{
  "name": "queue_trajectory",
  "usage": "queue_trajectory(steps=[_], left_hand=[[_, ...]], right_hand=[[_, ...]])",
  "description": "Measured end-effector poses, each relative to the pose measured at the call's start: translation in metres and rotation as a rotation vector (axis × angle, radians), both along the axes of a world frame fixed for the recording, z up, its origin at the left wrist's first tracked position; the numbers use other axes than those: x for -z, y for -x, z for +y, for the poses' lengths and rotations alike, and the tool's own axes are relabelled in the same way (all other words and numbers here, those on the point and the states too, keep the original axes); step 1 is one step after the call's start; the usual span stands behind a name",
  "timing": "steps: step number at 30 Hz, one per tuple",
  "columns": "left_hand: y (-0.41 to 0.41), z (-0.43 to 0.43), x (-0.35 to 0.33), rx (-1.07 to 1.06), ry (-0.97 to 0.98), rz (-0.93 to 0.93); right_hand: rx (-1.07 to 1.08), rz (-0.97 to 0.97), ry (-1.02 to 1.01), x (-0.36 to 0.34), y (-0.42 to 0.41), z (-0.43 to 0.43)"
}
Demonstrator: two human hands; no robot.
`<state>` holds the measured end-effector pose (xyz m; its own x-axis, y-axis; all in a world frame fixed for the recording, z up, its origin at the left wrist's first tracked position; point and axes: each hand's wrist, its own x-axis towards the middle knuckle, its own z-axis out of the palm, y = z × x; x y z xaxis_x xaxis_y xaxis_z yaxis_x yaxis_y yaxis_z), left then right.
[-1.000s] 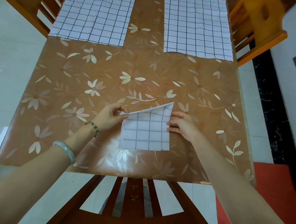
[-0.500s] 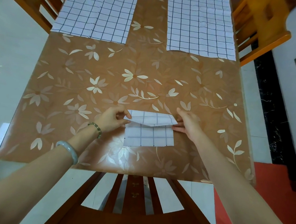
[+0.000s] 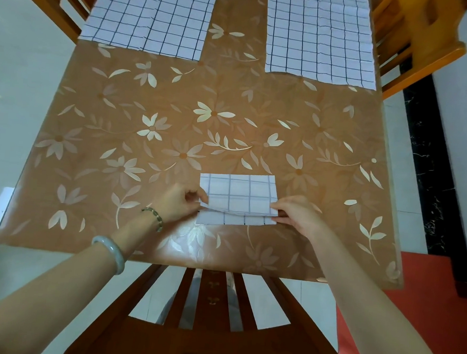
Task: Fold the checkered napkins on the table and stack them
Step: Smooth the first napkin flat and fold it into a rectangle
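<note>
Near the counter's (image 3: 97, 128) front edge, the left hand (image 3: 176, 203) and right hand (image 3: 297, 212) pinch the folded napkin's (image 3: 239, 189) top layer. Two unfolded napkins (image 3: 152, 16) lie along the far edge.

Both unfolded napkins (image 3: 152, 13) (image 3: 318, 30) cut off by top edge; fingertips hidden under folded napkin (image 3: 238, 196) flap.

Both forearms are bare, with no sleeves in view. The left arm carries a smooth, pale green, rounded stone bangle (image 3: 110, 252) partway up the forearm, and nearer the left hand (image 3: 179, 204) a thin bracelet of small dark green beads (image 3: 153, 217) circles the wrist. The right hand (image 3: 297, 213) and its wrist wear nothing.
</note>
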<state>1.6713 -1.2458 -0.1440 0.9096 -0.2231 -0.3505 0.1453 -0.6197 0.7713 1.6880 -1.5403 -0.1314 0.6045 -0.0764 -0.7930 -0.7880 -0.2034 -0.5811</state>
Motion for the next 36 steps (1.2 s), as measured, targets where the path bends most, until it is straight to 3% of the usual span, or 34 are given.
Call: queue_trajectory(steps=[9,14,23,29,33,36], left_hand=[[0.023,-0.003,0.014,0.104,-0.096,-0.115],[0.025,-0.003,0.018,0.166,-0.081,-0.217],[0.028,-0.008,0.019,0.239,-0.234,-0.250],[0.015,-0.038,0.014,-0.077,-0.233,-0.487],[0.005,-0.069,0.024,0.016,-0.409,-0.623],[0.007,-0.081,0.044,0.134,-0.608,-0.518]], right_hand=[[-0.281,-0.101,0.356,0.008,0.010,0.002],[-0.388,-0.139,0.481,0.007,0.010,0.008],[-0.459,-0.301,0.634,0.005,0.022,0.013],[-0.266,-0.814,0.607,-0.013,0.015,0.030],[-0.564,-1.049,0.665,0.016,0.010,0.065],[-0.810,-1.014,0.667,0.048,0.011,0.077]])
